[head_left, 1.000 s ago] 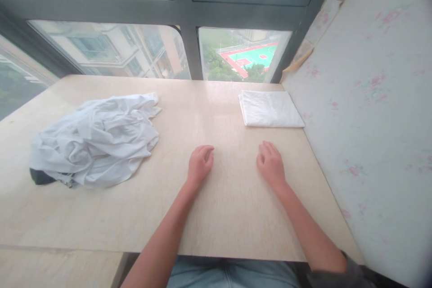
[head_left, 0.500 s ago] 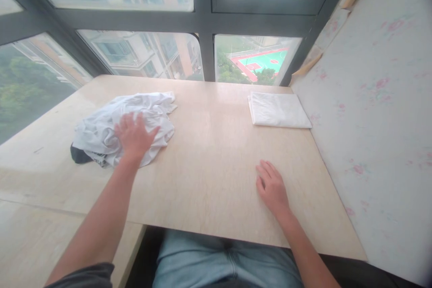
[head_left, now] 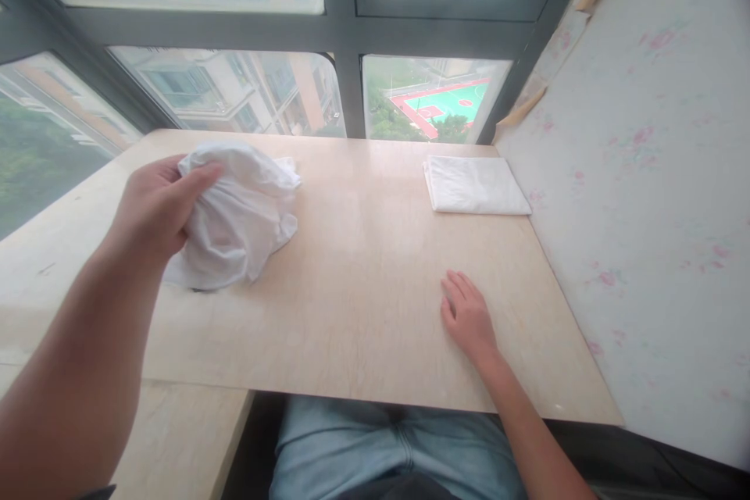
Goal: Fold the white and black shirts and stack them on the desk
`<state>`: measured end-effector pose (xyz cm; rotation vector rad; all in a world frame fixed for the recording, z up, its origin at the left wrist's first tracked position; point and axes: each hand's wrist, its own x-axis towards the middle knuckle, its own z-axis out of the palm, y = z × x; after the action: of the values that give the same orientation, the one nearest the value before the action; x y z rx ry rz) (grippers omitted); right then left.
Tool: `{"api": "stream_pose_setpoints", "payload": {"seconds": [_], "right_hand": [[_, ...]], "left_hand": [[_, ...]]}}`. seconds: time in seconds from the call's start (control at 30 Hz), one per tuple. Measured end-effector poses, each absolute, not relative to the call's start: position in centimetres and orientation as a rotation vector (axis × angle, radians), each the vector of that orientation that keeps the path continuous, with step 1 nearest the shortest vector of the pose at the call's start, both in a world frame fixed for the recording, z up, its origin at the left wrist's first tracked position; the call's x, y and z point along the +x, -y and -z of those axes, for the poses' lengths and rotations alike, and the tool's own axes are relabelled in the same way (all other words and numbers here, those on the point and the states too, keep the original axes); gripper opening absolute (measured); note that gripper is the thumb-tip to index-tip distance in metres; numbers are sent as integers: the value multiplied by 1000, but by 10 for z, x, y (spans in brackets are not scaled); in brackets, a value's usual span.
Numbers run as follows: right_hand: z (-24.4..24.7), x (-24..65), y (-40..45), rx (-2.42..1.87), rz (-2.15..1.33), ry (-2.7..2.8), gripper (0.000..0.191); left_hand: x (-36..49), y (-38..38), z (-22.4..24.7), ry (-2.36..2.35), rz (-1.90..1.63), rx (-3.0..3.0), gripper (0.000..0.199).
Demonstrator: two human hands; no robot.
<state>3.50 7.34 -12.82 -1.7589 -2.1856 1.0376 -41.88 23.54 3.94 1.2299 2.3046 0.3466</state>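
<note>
A crumpled white garment (head_left: 243, 215) is at the left of the table, its near part lifted and bunched. My left hand (head_left: 164, 199) is closed on the garment's left side, thumb on top. What kind of garment it is, I cannot tell. My right hand (head_left: 467, 314) rests flat on the tabletop with its fingers stretched out, holding nothing. Beyond it, by the wall, lies a folded white cloth (head_left: 477, 185), apart from both hands.
The pale wooden table (head_left: 363, 312) reaches to the dark window frame (head_left: 345, 31) at the back. A flower-patterned wall (head_left: 650, 195) bounds its right side. My legs in jeans (head_left: 387, 445) are below the front edge.
My left hand lay spread on the crumpled garment; now it grips the left part and has raised it. My right hand stays in place. The view has shifted slightly.
</note>
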Motion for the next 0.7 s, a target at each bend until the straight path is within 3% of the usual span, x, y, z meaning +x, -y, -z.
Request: {"api": "stream_pose_setpoints", "payload": {"seconds": [0.07, 0.17, 0.3, 0.4, 0.5, 0.7], "right_hand": [[128, 35, -74, -1761, -1050, 2184, 43], [126, 35, -74, -1764, -1068, 2171, 44], [125, 34, -75, -1767, -1077, 2154, 44], [127, 35, -75, -1768, -1091, 2134, 44], [131, 37, -74, -1764, -1104, 2120, 45], [129, 41, -76, -1757, -1180, 1974, 45]], "left_hand": [[-378, -242, -54, -2002, -583, 1082, 60], [-333, -254, -61, -1720, -661, 936, 54], [-315, -268, -27, -1542, -633, 867, 54], [-319, -261, 16, -1759, -524, 1021, 62], [-315, -234, 44, -1878, -282, 1261, 50], [-273, -155, 34, -1620, -72, 1481, 43]]}}
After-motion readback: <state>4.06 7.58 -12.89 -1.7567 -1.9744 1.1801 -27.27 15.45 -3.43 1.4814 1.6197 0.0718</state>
